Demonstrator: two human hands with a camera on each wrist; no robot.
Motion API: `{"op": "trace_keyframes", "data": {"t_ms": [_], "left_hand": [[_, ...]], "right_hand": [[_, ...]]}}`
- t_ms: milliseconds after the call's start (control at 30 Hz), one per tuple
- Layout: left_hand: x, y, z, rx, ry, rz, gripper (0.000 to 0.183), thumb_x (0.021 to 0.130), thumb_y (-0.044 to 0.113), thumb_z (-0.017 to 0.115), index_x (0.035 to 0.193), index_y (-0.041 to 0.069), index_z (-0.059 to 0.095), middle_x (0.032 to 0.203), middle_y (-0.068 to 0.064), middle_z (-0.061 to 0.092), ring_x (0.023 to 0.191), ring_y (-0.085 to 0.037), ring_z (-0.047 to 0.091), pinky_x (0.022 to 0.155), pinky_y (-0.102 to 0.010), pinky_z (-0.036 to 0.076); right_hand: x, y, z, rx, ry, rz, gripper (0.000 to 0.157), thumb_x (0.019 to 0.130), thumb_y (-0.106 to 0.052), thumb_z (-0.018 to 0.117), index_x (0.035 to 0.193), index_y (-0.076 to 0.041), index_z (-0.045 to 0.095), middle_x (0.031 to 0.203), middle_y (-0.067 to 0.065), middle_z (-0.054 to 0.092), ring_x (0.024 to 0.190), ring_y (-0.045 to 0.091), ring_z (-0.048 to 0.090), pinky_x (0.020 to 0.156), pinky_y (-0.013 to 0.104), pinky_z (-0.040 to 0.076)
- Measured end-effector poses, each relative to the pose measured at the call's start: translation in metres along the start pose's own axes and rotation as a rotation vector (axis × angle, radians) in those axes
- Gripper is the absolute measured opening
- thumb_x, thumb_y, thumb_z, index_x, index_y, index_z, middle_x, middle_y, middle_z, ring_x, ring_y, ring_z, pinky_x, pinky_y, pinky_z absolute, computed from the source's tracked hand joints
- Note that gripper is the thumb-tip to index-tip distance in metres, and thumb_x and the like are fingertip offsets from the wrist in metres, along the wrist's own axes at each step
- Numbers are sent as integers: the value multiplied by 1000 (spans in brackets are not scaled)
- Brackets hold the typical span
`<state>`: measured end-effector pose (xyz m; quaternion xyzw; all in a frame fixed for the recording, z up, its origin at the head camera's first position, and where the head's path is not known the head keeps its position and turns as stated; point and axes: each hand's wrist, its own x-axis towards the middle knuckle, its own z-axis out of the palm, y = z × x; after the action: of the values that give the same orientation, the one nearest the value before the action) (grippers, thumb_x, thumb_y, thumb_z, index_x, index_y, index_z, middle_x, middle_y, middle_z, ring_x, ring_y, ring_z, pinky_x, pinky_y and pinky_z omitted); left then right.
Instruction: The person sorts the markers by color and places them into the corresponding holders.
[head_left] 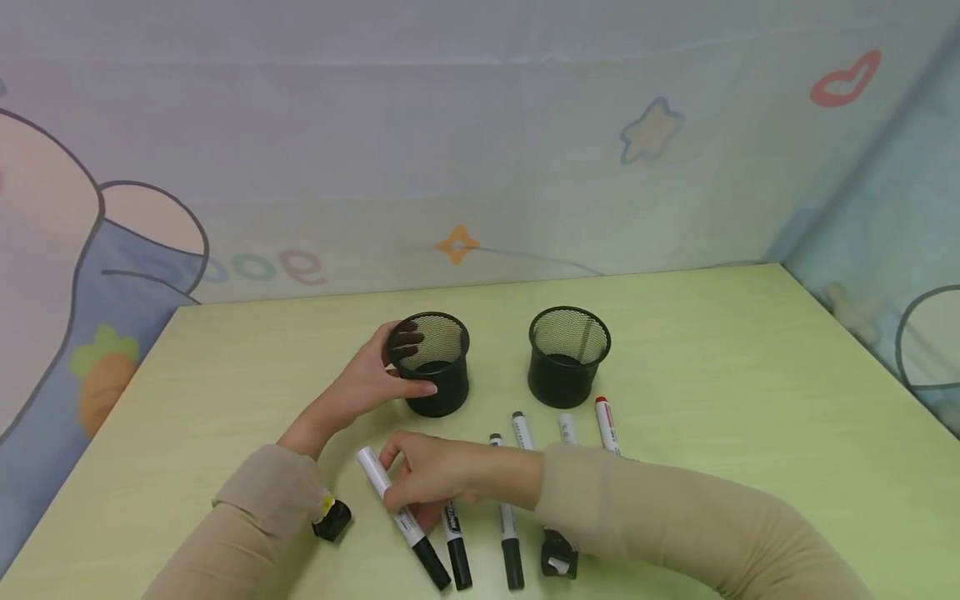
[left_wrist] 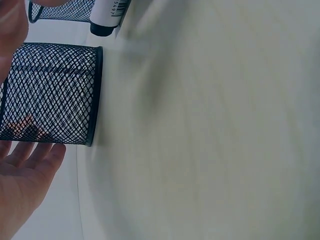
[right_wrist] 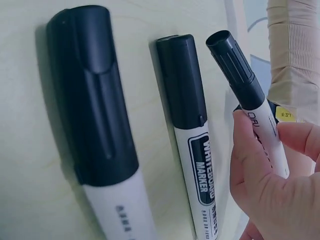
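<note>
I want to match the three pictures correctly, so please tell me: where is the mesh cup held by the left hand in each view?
Head: the mesh cup is slightly left of centre, below mid-height, gripped by the left hand.
Left wrist: at the left edge, slightly above mid-height.
Right wrist: not in it.
Shared landmark: the table, visible in all three views.

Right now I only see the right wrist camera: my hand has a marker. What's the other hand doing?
Observer: The left hand is holding a black mesh cup.

Operator: Ooh! Is that the only cup?

Observer: No, a second cup stands to the right of it.

Operator: I can see three black caps. Are there any other colours?

Observer: Yes, a marker with a red end lies on the table in front of that second cup.
</note>
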<state>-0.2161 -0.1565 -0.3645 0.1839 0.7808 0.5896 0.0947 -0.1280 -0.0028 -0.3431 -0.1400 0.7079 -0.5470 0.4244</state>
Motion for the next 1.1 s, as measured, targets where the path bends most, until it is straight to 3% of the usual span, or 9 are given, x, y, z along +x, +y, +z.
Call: {"op": "trace_keyframes", "data": {"t_ms": [533,1100], "left_hand": [[1,-2,-1,-18,-16,14,88,71,10,82,140,5,28,139,-14,40,126,-29,41,100,-45,35],[0,-1,-1,-8,-27,9,87,72,13,82,140,8,28,139,-13,39,124,-31,43,97,-45,39]], "right_hand": [[-8,1,-15,65,-83,-44,35,80,11,52,106,-6,38,69,8,51,53,16,53,50,26,49],[-12,-5,-27,77,-75,-109,34,81,10,58,106,-5,41,73,6,52,63,16,56,58,31,54]]}}
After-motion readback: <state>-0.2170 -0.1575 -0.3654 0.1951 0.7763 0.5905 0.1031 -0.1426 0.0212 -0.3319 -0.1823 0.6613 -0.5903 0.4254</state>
